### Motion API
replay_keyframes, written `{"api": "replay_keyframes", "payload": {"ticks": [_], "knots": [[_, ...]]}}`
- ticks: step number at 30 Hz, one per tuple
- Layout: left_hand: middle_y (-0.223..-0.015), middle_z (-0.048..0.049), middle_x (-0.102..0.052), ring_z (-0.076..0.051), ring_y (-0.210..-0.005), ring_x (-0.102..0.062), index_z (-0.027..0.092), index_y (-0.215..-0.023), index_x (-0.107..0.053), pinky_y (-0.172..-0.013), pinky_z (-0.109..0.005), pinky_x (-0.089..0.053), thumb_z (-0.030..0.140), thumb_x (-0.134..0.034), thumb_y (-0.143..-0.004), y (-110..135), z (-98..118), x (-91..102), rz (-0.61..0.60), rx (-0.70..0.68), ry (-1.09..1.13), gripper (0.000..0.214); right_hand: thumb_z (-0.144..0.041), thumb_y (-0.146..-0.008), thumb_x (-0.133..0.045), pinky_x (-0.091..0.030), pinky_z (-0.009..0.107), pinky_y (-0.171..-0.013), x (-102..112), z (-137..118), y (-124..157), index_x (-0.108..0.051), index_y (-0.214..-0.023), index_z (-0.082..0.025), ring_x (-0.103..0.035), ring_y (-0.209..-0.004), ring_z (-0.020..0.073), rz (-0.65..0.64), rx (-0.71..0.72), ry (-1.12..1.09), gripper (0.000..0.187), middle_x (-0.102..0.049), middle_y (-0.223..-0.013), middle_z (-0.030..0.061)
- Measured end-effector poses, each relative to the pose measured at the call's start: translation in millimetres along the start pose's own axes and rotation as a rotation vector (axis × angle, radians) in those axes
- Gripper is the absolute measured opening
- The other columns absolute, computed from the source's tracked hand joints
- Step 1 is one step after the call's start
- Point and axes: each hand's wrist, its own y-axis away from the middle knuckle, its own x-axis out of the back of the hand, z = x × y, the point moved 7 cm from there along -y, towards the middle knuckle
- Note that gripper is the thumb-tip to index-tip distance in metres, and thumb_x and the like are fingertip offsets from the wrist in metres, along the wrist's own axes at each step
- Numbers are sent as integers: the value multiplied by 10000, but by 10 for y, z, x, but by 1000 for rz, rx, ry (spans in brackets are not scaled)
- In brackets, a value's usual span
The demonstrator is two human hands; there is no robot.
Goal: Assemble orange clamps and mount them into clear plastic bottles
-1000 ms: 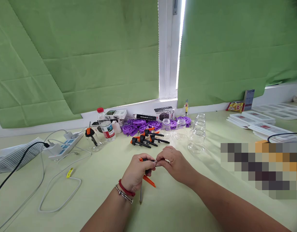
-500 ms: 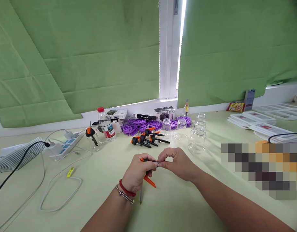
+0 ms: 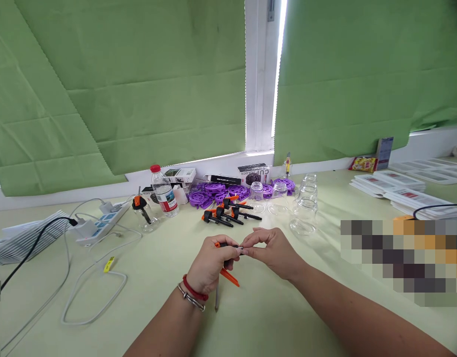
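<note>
The left hand (image 3: 209, 265) is curled around a small clamp (image 3: 229, 277), held just above the pale green tabletop (image 3: 157, 297) in the middle foreground. The clamp is black plastic with an orange trigger and a thin grey metal bar pointing down. The right hand (image 3: 271, 250) pinches the clamp's black top end between thumb and forefinger.

Behind the hands lie more black-and-orange clamps (image 3: 228, 215) and a heap of round purple plastic wheels (image 3: 213, 192). Clear rounded jars (image 3: 303, 218) stand to the right. Another clear jar (image 3: 145, 223) on the left seems to hold one clamp. A red-capped water bottle (image 3: 164, 194) stands beside it.
</note>
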Motion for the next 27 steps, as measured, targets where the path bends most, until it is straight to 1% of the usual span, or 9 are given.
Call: {"api": "replay_keyframes", "payload": {"ticks": [1, 3, 5, 8, 11, 14, 17, 22, 27], "knots": [[-510, 2, -559, -72, -445, -430, 132, -647, -591, -440, -198, -323, 187, -690, -584, 2, 4, -1, 0, 0, -2, 129, -259, -684, -699, -236, 427, -1058, 0, 14, 2, -715, -627, -231, -625, -682, 154, 4, -13, -14, 65, -702, -675, -10], [-512, 1, -561, -69, -442, -430, 130, -647, -589, -441, -197, -322, 185, -687, -590, 6, 7, -5, -1, 2, -8, 126, -265, -673, -707, -320, 413, -997, -10, 54, 8, -722, -644, -218, -621, -686, 163, 4, -54, -68, 57, -704, -694, 8], [-514, -2, -563, -68, -439, -432, 126, -644, -586, -439, -195, -319, 183, -685, -595, 7, 5, -6, -2, 6, -16, 124, -284, -660, -715, -424, 382, -858, -38, 108, 15, -724, -667, -201, -615, -699, 177, -10, -114, -172, 84, -702, -707, 30], [-516, -4, -564, -66, -429, -430, 124, -648, -582, -434, -195, -313, 190, -685, -606, -6, -15, -4, -9, 12, -20, 130, -296, -610, -752, -462, 337, -701, -89, 208, 27, -717, -679, -178, -610, -693, 187, -14, -221, -355, 142, -692, -681, 44], [-518, -5, -564, -73, -443, -448, 128, -659, -581, -434, -193, -316, 199, -691, -611, -26, -45, 9, -8, 8, -13, 139, -279, -557, -791, -455, 331, -705, -119, 296, 37, -706, -668, -164, -607, -689, 176, 15, -297, -468, 181, -689, -683, 43], [-521, -7, -566, -81, -461, -465, 129, -662, -586, -436, -191, -328, 203, -698, -606, -35, -61, 16, 1, 5, -9, 146, -268, -551, -800, -447, 331, -728, -151, 345, 47, -697, -664, -161, -604, -704, 170, 29, -333, -531, 187, -682, -688, 41], [-517, -7, -565, -72, -448, -457, 123, -657, -592, -429, -184, -324, 200, -697, -602, -31, -48, 13, 12, 11, -1, 141, -252, -553, -798, -448, 335, -730, -173, 339, 52, -690, -646, -162, -603, -699, 169, 49, -319, -587, 169, -669, -692, 35], [-506, -2, -561, -60, -426, -442, 121, -652, -592, -420, -176, -315, 193, -694, -595, -22, -28, 15, 19, 17, 29, 137, -228, -569, -785, -456, 312, -679, -164, 285, 40, -689, -601, -171, -586, -692, 156, 100, -212, -598, 117, -633, -727, 22], [-502, -2, -559, -65, -432, -453, 122, -655, -591, -418, -174, -316, 189, -693, -592, -31, -39, 20, 23, 15, 33, 137, -192, -589, -766, -455, 302, -683, -173, 316, 17, -705, -614, -181, -576, -707, 147, 81, -178, -607, 67, -617, -760, 18]]}}
